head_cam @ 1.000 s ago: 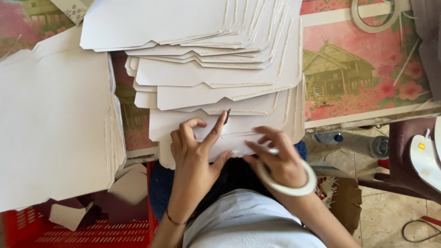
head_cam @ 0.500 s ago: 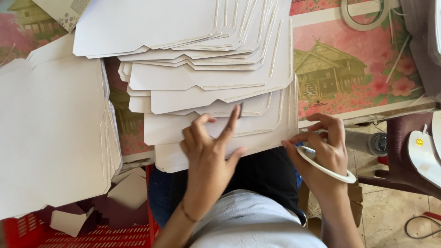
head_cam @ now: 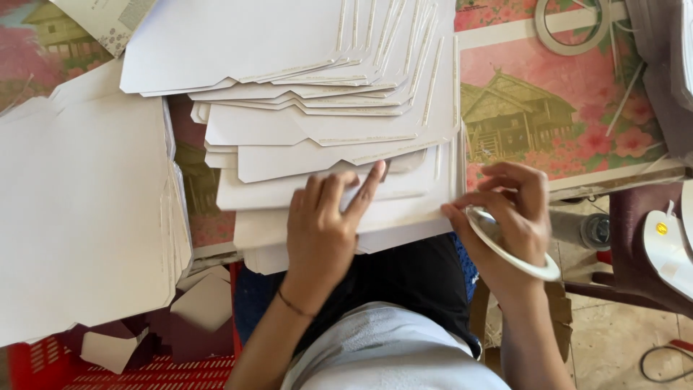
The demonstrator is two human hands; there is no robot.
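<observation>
A table [head_cam: 577,137] with a pink floral cloth showing a wooden house carries the work, and across it lies a broad fanned spread of white die-cut card sheets [head_cam: 325,115], each offset from the next so a strip of edge shows. To the left sits a second stack of white card [head_cam: 79,217], squared up and well apart from the hands; below it a red plastic crate [head_cam: 144,372] holds offcuts. The left hand [head_cam: 321,231] lies flat on the nearest sheets of the fan, fingers spread and pressing down, gripping nothing, only pinning the card. The right hand [head_cam: 509,217] is at the right edge of the same sheets, fingertips touching the card's edge, with a roll of white tape [head_cam: 509,245] hung around the fingers like a ring; the fingers are curled loosely, and whether they pinch a tape end cannot be told through the blur. Judging from this, the step goes best if the flat hand keeps even pressure so the fan does not slide, while the right hand works along the edge in one steady line, keeping the roll close to the card so the tape stays taut. A spare tape ring [head_cam: 570,29] lies at the table's far side.
</observation>
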